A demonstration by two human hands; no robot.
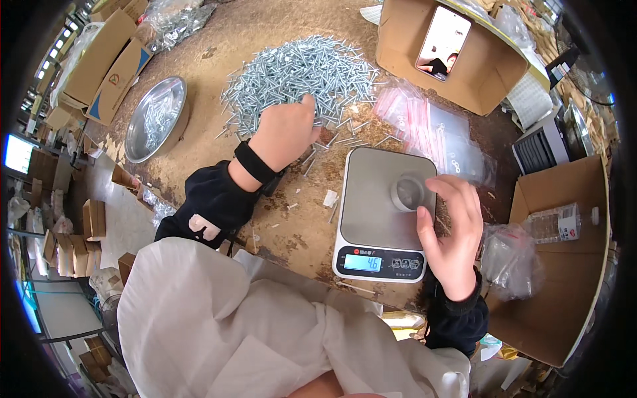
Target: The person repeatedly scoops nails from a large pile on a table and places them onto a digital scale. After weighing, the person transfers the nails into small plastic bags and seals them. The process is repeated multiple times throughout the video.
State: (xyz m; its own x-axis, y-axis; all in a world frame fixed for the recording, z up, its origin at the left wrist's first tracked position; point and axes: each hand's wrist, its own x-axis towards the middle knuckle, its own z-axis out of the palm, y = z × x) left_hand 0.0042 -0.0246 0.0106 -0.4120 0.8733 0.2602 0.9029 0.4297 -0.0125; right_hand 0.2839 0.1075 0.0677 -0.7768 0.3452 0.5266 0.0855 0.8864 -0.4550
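A heap of silver screws [302,66] is spread over the worn wooden table. My left hand [282,136] rests at the near edge of the heap, its fingers curled down among the screws; what they hold is hidden. To the right stands a kitchen scale [371,229] with a steel platform and a lit display. A small clear round cup [407,193] sits on the platform, towards its right side. My right hand [458,229] reaches over the scale's right edge, thumb and forefinger apart beside the cup. Contact with the cup cannot be made out.
A steel bowl [180,129] holding bagged screws stands left. Clear zip bags [458,139] lie beyond the scale. A phone [443,43] leans inside a cardboard box [494,79] at the far right. Another open box [564,292] with a plastic bottle [554,224] is at the right.
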